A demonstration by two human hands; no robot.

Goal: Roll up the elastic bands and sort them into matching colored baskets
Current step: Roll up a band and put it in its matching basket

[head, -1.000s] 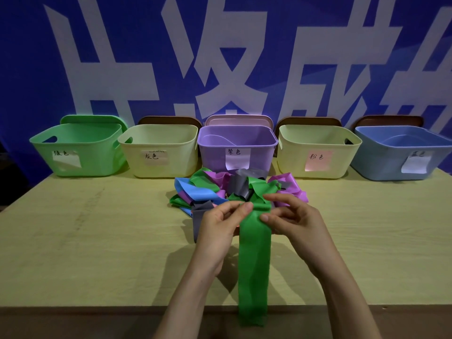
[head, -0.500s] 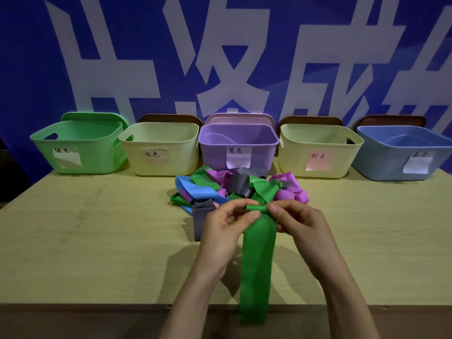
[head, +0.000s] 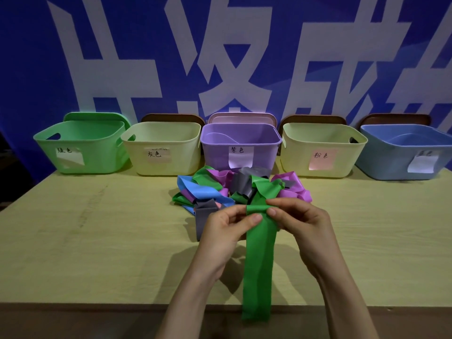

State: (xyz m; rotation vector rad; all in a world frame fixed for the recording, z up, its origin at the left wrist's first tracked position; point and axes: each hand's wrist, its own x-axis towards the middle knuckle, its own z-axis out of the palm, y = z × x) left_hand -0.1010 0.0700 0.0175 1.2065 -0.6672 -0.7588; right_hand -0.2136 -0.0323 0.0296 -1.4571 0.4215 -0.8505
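Note:
A long green elastic band (head: 259, 260) lies flat on the table, running toward me and hanging over the front edge. Its far end is folded into a small roll. My left hand (head: 227, 231) pinches that roll from the left and my right hand (head: 300, 223) pinches it from the right. Just behind my hands sits a tangled pile of bands (head: 234, 187) in green, blue, purple, pink and grey. Five labelled baskets line the back: green basket (head: 80, 148), cream basket (head: 163, 148), purple basket (head: 239, 145), second cream basket (head: 320, 150), blue basket (head: 406, 155).
The wooden table (head: 97, 241) has its front edge close to me. A blue banner with large white characters hangs behind the baskets. Lids stand behind the baskets.
The green band's far end has been folded over into a small roll, and its hanging tail has been drawn up a little. Both hands stay on the roll.

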